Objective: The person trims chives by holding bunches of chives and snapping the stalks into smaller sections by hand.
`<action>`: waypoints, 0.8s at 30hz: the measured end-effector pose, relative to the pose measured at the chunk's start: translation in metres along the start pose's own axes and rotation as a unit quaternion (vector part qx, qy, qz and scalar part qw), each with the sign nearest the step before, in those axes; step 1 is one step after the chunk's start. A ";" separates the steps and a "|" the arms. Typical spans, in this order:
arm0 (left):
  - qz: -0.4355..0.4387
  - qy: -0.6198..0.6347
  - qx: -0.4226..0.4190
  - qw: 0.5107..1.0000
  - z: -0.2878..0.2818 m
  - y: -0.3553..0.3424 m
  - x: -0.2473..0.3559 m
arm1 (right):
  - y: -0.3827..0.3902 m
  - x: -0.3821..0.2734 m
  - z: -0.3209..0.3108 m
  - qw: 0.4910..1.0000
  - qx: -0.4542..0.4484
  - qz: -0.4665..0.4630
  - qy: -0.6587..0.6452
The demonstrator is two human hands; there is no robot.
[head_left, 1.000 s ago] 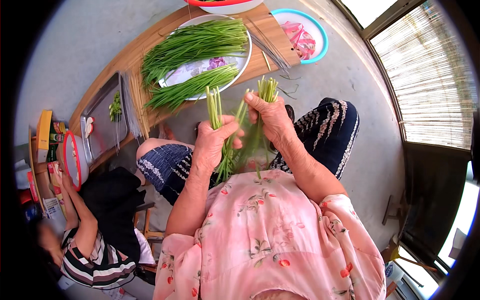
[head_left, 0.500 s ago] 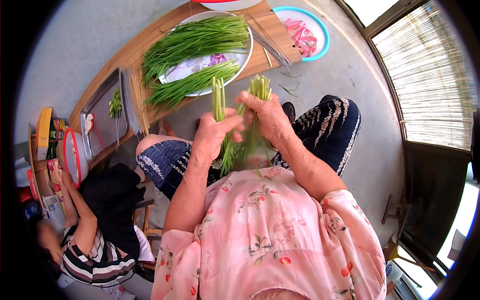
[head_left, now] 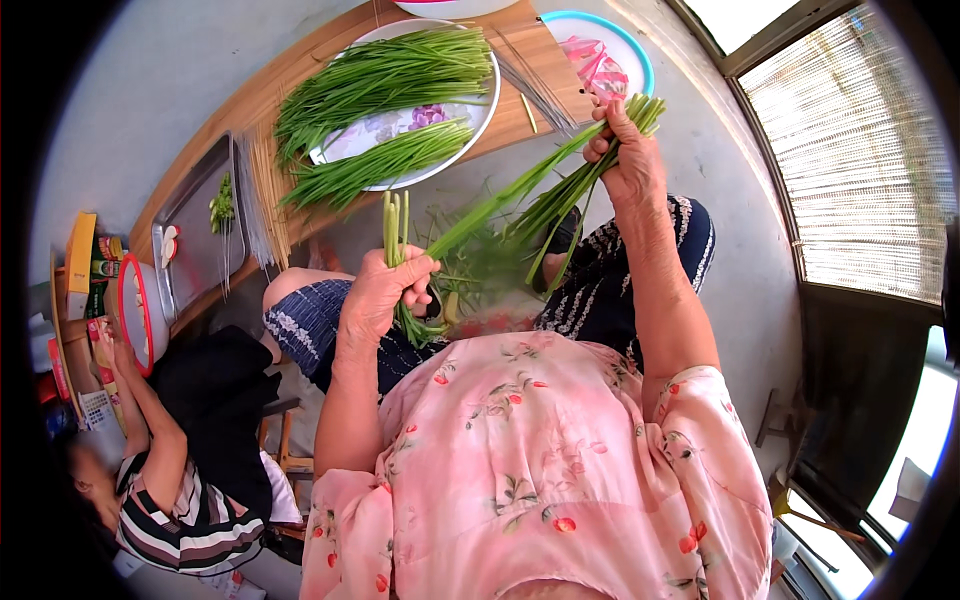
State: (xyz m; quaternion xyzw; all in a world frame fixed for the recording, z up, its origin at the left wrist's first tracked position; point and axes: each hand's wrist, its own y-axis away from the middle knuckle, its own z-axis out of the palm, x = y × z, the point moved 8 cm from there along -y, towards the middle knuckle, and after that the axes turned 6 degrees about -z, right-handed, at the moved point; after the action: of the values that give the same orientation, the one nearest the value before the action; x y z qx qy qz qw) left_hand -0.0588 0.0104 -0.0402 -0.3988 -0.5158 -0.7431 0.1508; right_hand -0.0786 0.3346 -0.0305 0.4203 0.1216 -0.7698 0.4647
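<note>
My left hand [head_left: 383, 290] is closed round a small bunch of green stalks [head_left: 394, 220] held upright, leafy ends hanging below. My right hand [head_left: 630, 160] is raised to the upper right, gripping a larger bunch [head_left: 560, 195] whose long green blades slant down leftward, one strand reaching my left hand. Beyond them, a white floral plate [head_left: 355, 152] on a wooden table [head_left: 540, 62] carries two piles of long green stalks [head_left: 375, 85]. Loose blades lie blurred between my legs, over something reddish I cannot make out.
At left are a metal tray [head_left: 195, 255] with chopped greens, bundles of thin sticks [head_left: 280, 180], a red-rimmed bowl [head_left: 150, 320] and boxes [head_left: 82, 260]. A co-worker [head_left: 170, 450] sits at lower left. A blue-rimmed basin [head_left: 630, 50] holds a pink bag. A blind [head_left: 850, 150] covers a window at right.
My right hand has moved up and to the right with its bunch, drawing the blades out at a slant. My left hand has moved down and slightly left.
</note>
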 end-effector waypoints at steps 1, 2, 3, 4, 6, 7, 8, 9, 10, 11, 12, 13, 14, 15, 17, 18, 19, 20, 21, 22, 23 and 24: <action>0.004 0.006 0.015 1.000 -0.005 0.002 0.000 | 0.000 -0.002 0.000 1.000 0.014 -0.001 -0.016; 0.016 0.009 0.028 0.999 -0.010 0.002 0.000 | -0.002 -0.003 -0.003 1.000 0.008 0.005 -0.016; 0.024 0.030 0.054 0.998 -0.020 0.000 -0.006 | -0.004 -0.005 -0.006 1.000 0.009 0.002 -0.015; 0.024 0.043 0.106 0.993 -0.035 -0.001 -0.012 | -0.003 -0.007 -0.006 0.999 -0.003 0.001 -0.041; 0.048 0.083 0.213 0.972 -0.059 0.001 -0.019 | -0.004 -0.004 -0.008 0.997 -0.010 0.013 -0.074; 0.085 0.073 0.224 0.968 -0.065 0.005 -0.015 | -0.003 -0.004 -0.008 0.997 -0.010 0.012 -0.074; 0.113 0.059 0.233 0.964 -0.068 0.007 -0.011 | -0.002 -0.003 -0.006 0.995 -0.016 0.019 -0.093; 0.140 0.045 0.241 0.959 -0.069 0.009 -0.005 | -0.001 -0.001 -0.005 0.993 -0.022 0.027 -0.113; 0.140 0.046 0.243 0.959 -0.067 0.013 0.000 | 0.000 0.001 -0.005 0.993 -0.023 0.028 -0.113; 0.137 0.038 0.234 0.962 -0.060 0.015 0.009 | 0.001 0.003 -0.002 0.991 -0.044 0.041 -0.118; 0.134 0.031 0.225 0.964 -0.053 0.015 0.016 | 0.002 0.006 0.001 0.989 -0.065 0.055 -0.123; 0.135 0.032 0.229 0.964 -0.051 0.016 0.019 | 0.004 0.007 0.006 0.988 -0.067 0.058 -0.124; 0.185 -0.017 0.248 0.951 -0.048 0.020 0.031 | 0.007 0.008 0.011 0.990 -0.067 0.062 -0.109; 0.234 -0.065 0.265 0.933 -0.043 0.025 0.043 | 0.008 0.010 0.014 0.991 -0.068 0.066 -0.094; 0.294 -0.092 0.292 0.906 -0.038 0.034 0.066 | 0.006 0.013 0.012 0.988 -0.089 0.068 -0.108; 0.300 -0.134 0.309 0.893 -0.038 0.039 0.075 | 0.005 0.014 0.013 0.984 -0.110 0.069 -0.121; 0.305 -0.176 0.326 0.877 -0.038 0.043 0.082 | 0.004 0.016 0.011 0.984 -0.110 0.069 -0.121; 0.308 -0.193 0.333 0.870 -0.038 0.044 0.087 | 0.003 0.017 0.011 0.981 -0.122 0.074 -0.132; 0.308 -0.193 0.333 0.870 -0.040 0.043 0.088 | 0.003 0.018 0.012 0.977 -0.135 0.078 -0.144; 0.297 -0.188 0.320 0.880 -0.041 0.040 0.087 | 0.004 0.017 0.015 0.977 -0.135 0.079 -0.144; 0.286 -0.183 0.307 0.889 -0.040 0.037 0.086 | 0.007 0.016 0.018 0.977 -0.119 0.084 -0.154; 0.258 -0.157 0.282 0.911 -0.035 0.030 0.083 | 0.009 0.016 0.019 0.977 -0.102 0.088 -0.164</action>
State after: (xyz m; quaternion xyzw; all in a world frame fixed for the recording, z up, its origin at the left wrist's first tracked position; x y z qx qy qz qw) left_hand -0.1079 -0.0183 0.0362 -0.5705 -0.6003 -0.4294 0.3603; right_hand -0.0850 0.3096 -0.0293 0.2477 0.0846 -0.7680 0.5846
